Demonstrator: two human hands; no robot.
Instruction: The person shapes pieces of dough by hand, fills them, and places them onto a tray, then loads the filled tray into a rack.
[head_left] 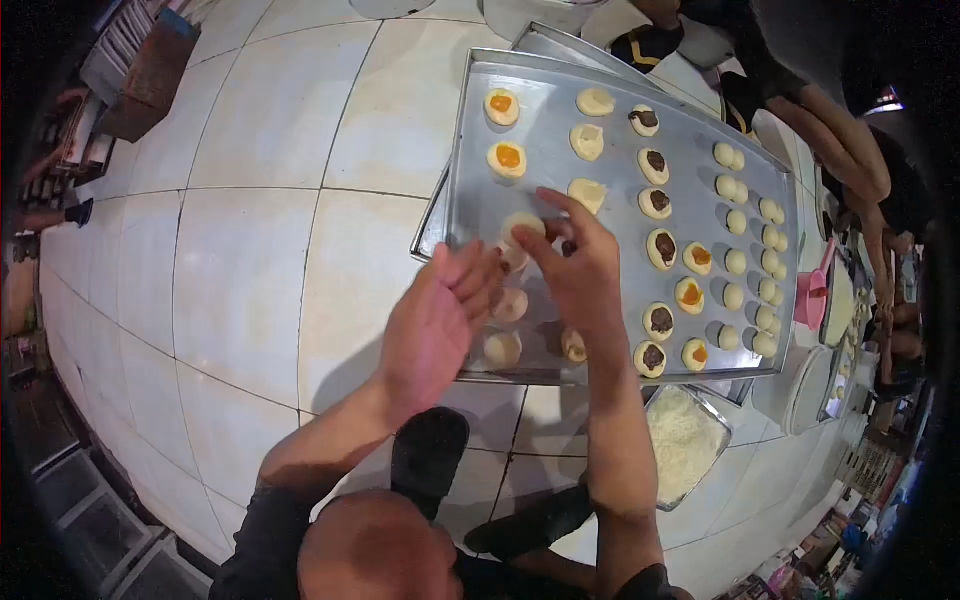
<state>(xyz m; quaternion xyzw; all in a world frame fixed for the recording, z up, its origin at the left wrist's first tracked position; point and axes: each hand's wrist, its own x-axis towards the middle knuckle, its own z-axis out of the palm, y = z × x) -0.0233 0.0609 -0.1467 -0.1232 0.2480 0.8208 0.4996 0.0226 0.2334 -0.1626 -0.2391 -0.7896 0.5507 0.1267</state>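
Observation:
A large metal tray (610, 230) on the tiled floor carries rows of small dough pieces. My right hand (585, 265) is over its left part, thumb and fingers closed around the edge of a pale flattened dough piece (522, 228). My left hand (440, 320) is at the tray's left edge, palm turned up and fingers stretched out, close beside that piece. Below my left fingertips lie more plain dough pieces (503, 350). Above my hands, dough rounds with orange filling (508, 159) sit near the tray's left side. Rounds with dark brown filling (657, 202) lie right of my right hand.
Unfilled dough balls (736, 261) stand in rows at the tray's right. A pan of pale shreds (685, 440) is below the tray. A pink container (812, 298) and a white bucket (795, 390) stand to the right. Another person's arm (840, 150) shows at upper right.

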